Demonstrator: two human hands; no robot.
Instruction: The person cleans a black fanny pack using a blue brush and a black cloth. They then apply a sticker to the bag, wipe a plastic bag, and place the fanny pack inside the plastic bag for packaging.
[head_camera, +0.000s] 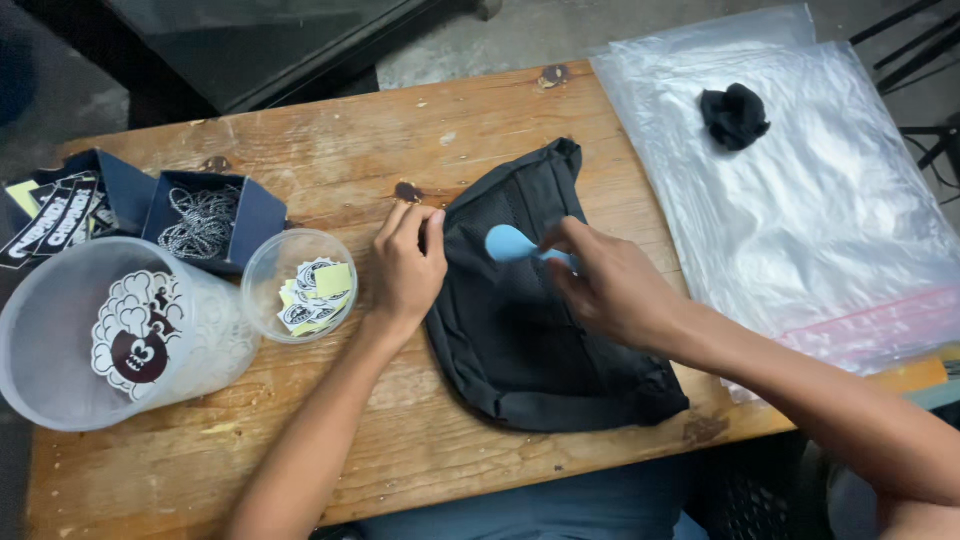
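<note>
Head view: the right hand (615, 290) pinches a small light-blue rounded plastic piece (512, 243) by its narrow end between thumb and fingertips, holding it just over the black fabric pouch (530, 320) lying flat on the worn wooden table (400, 440). The left hand (405, 265) has its fingers curled narrow, pinching the pouch's left edge near the top. The blue piece's long axis runs left to right, rounded end pointing left toward the left hand. My judgement: held only by its tip, it could slip and drop onto the mesh, or the pouch could shift if the left pinch loosens. Left of the hands sit a small clear cup of stickers (300, 285), a large translucent tub (110, 340) and dark blue boxes (200, 215); right lies a clear plastic bag (820, 200) bearing a black cloth bundle (735, 115).
</note>
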